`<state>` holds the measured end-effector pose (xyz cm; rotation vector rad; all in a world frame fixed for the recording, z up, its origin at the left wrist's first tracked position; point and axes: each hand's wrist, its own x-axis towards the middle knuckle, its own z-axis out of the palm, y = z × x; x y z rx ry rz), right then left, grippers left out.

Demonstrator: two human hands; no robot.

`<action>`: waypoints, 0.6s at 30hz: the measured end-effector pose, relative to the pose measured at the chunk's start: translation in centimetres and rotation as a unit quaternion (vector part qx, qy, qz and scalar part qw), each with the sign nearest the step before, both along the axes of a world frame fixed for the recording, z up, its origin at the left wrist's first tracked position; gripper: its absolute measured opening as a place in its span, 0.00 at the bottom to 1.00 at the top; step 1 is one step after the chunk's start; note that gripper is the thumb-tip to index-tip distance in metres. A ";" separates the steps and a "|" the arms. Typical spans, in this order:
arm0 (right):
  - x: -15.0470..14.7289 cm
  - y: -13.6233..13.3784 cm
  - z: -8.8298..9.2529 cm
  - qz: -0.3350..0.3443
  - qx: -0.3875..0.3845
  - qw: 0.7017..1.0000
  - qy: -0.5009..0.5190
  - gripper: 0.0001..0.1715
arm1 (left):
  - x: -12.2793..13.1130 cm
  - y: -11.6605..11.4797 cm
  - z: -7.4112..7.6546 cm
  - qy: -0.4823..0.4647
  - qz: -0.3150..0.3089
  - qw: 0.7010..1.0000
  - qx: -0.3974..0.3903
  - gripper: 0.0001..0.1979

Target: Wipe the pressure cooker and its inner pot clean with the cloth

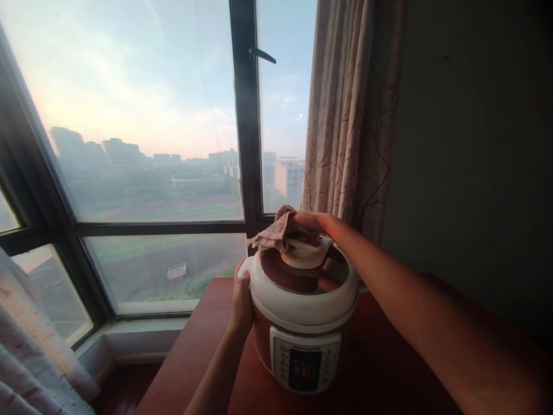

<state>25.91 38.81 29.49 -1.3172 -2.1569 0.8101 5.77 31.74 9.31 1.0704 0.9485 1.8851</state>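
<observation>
A white and brown electric pressure cooker (pixel 302 314) stands upright on the table, its control panel (pixel 305 362) facing me. My left hand (pixel 242 300) grips the white handle on the cooker's left side, the thumb showing and the other fingers mostly hidden. Over the back of the lid, my right hand (pixel 311 221) is closed on a crumpled pinkish cloth (pixel 273 231). The cloth hangs to the left, beside the lid's white top handle (pixel 305 253). My right fingertips are partly hidden behind that handle and the cloth.
Beneath the cooker is a reddish-brown table (pixel 196 337). A dark-framed window (pixel 246 115) rises behind it, with a sill (pixel 149 328) at lower left. Curtains hang at the right (pixel 345 109) and lower left (pixel 34 346). A dark wall (pixel 470 144) fills the right side.
</observation>
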 end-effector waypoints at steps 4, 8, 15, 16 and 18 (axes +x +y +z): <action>0.8 -0.3 0.3 0.016 -0.004 1.000 -0.020 0.09 | 0.0 -0.5 0.5 0.027 0.017 0.999 -0.005 0.28; 0.1 -0.1 0.1 -0.010 0.020 0.997 -0.070 0.04 | 0.0 -0.9 1.0 0.048 0.037 0.998 -0.003 0.27; 0.5 -1.7 -0.1 -0.048 0.080 0.990 -0.102 0.05 | 0.0 -1.3 1.6 0.068 0.052 0.996 -0.008 0.28; 0.9 -2.1 -0.1 -0.049 0.085 0.990 -0.097 0.06 | 0.0 -1.4 1.7 0.071 0.053 0.996 -0.007 0.28; 1.8 -3.0 -0.2 -0.052 0.095 0.991 -0.084 0.08 | 0.1 -1.5 1.8 0.080 0.057 0.995 -0.003 0.28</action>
